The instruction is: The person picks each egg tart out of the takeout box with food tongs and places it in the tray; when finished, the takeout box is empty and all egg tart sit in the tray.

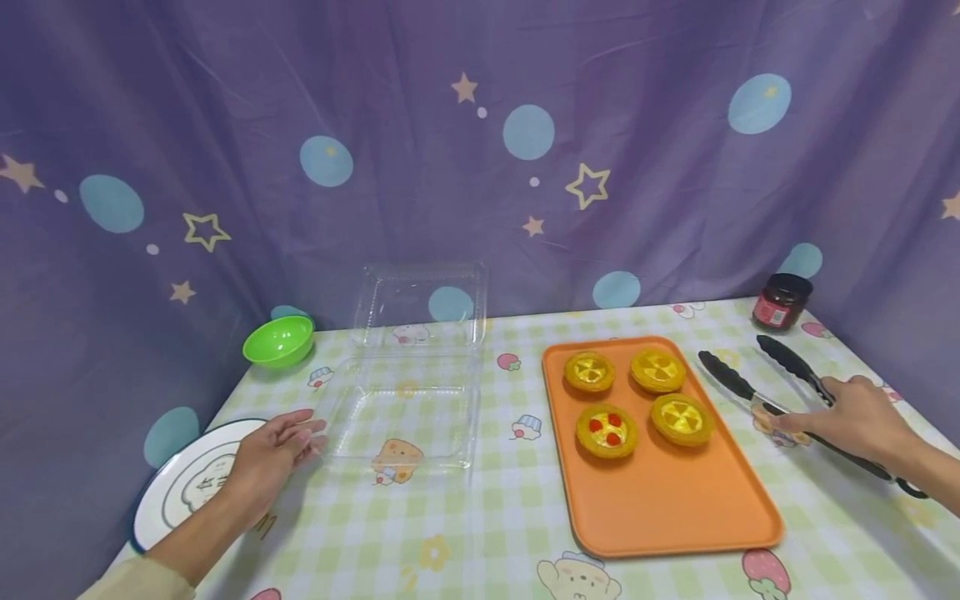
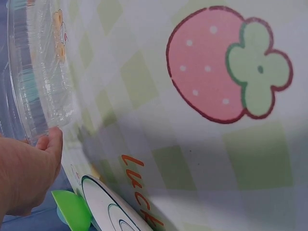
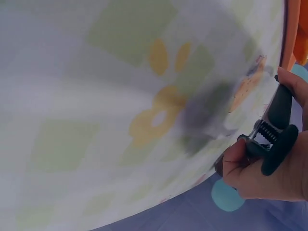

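Observation:
My right hand grips a pair of black-tipped tongs at the right of the table, their two arms spread apart. In the right wrist view the tongs' spring and dark handles show between thumb and fingers. At the left, my left hand has loosely bent fingers by the left edge of a clear plastic hinged box, its lid raised; contact is hard to tell. Several egg tarts lie on an orange tray left of the tongs, one tart topped with red pieces.
A white plate with a dark rim lies beneath and left of my left forearm. Behind it stands a green bowl. A dark-lidded jar is at the far right corner. A purple curtain hangs behind the checked tablecloth.

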Tool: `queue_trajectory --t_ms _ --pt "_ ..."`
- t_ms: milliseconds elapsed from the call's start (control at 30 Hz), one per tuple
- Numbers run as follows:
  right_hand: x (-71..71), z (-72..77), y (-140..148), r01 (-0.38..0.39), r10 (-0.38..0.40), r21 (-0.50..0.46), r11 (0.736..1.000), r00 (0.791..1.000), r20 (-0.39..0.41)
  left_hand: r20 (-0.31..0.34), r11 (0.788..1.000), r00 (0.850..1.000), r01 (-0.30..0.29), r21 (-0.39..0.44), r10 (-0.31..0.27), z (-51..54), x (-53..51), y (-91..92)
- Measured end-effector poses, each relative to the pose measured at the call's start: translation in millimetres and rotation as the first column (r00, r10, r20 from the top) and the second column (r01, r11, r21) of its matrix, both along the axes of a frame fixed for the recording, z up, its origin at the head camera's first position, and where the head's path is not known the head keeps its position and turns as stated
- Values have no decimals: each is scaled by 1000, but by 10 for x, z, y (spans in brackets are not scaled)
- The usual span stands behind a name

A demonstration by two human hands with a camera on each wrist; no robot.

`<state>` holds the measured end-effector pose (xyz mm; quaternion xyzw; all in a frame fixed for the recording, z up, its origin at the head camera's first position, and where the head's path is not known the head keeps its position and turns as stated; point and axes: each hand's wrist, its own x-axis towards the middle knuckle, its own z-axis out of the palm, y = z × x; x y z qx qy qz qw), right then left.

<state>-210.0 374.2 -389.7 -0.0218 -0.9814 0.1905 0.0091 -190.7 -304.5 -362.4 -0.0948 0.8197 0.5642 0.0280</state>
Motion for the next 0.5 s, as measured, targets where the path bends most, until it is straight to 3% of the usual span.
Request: queue_trajectory --t_ms 300,500 --pt "-20 -78 44 -60 56 57 997 996 69 1 1000 1000 -1 1 1 3 -8 4" --pt "-19 -87 43 -68 63 75 995 996 70 3 1000 1000 -9 11 9 -15 -17 4"
